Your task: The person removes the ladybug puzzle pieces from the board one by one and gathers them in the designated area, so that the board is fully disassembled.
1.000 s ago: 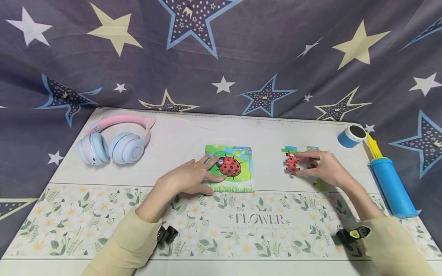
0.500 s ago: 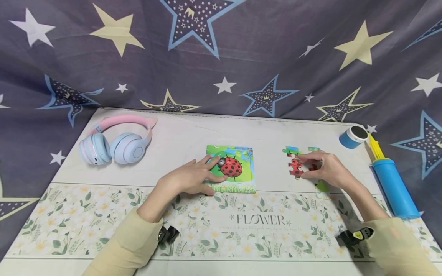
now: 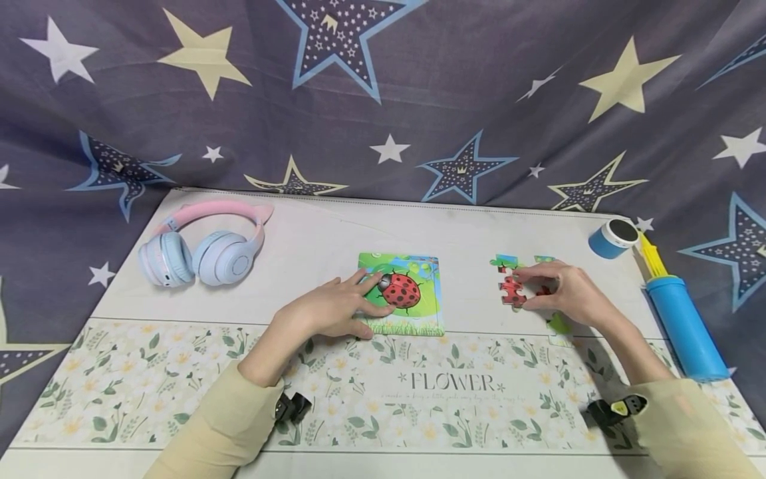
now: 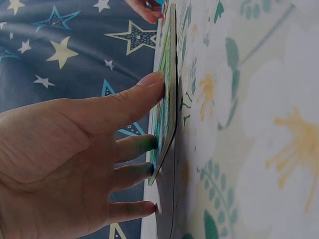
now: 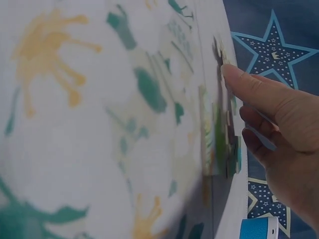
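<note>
In the head view, a square picture board with a red ladybug (image 3: 401, 291) on green grass lies mid-table. My left hand (image 3: 334, 307) rests on its left side with fingers spread; in the left wrist view the thumb (image 4: 144, 92) and fingertips touch the board's edge (image 4: 171, 94). My right hand (image 3: 565, 291) pinches a red, black-spotted jigsaw piece (image 3: 511, 291) between thumb and fingers. Around that hand are a green and blue piece (image 3: 507, 259), another at the back (image 3: 543, 259) and a leaf-green one (image 3: 558, 323). Some red pieces are partly hidden behind the fingers.
Pink and blue headphones (image 3: 221, 258) lie at the back left. A blue and white round speaker (image 3: 612, 238) and a blue hand pump (image 3: 685, 326) with a yellow end stand at the right. A starry cloth (image 3: 383, 120) hangs behind the table.
My right hand has shifted the red piece slightly right and nearer to me, leaving a small gap to the green and blue piece. The left hand keeps its place on the board.
</note>
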Demonstrator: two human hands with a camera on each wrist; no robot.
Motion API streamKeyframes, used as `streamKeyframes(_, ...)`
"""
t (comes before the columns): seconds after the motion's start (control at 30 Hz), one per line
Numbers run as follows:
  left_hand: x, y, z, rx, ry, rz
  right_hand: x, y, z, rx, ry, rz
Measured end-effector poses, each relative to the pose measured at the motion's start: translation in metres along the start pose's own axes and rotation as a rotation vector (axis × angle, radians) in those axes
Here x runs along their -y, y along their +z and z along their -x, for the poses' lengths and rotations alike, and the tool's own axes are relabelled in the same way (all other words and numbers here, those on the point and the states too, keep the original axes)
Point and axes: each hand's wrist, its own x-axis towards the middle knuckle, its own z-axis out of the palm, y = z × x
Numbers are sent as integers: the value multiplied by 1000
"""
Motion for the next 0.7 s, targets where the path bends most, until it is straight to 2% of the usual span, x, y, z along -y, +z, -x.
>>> streamKeyframes(0.2, -1, 0, 0, -15, 6, 17, 7, -5, -3, -15, 13, -31)
streamKeyframes(0.47, -2, 0, -1, -17, 12, 27, 12, -11, -2, 34, 53, -76)
streamKeyframes(0.7, 0, -1, 1, -31, 9, 16, 21, -7, -6, -73, 42, -109)
